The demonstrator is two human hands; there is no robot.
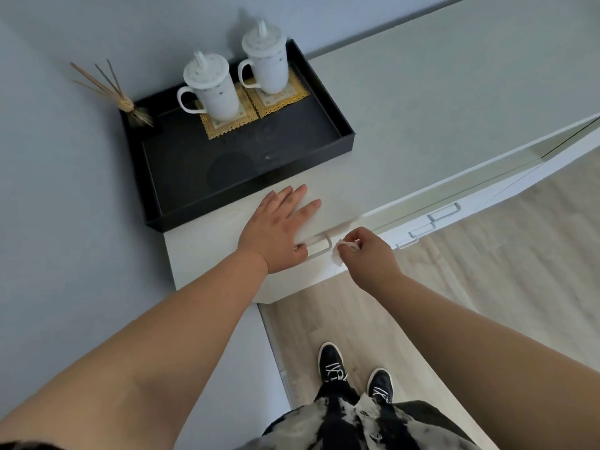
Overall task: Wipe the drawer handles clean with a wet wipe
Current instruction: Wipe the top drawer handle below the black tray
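A white drawer handle (319, 246) juts from the front of the pale cabinet (207, 254) just below my hands. My left hand (277, 227) lies flat on the cabinet top with fingers spread, its thumb hooked over the handle's left end. My right hand (367, 251) pinches a crumpled white wet wipe (339, 253), which touches the handle's right end. Further right, along the cabinet front, are three more white handles: one (444, 212), a second (422, 229) and a third (407, 243).
A black tray (337, 125) sits on the cabinet top by the wall, carrying two white lidded mugs (211, 87) (266, 58) on yellow-edged coasters, with a bundle of dried stalks (125, 103) at its left corner. Below is wooden floor (487, 271), where my black shoes (331, 360) stand.
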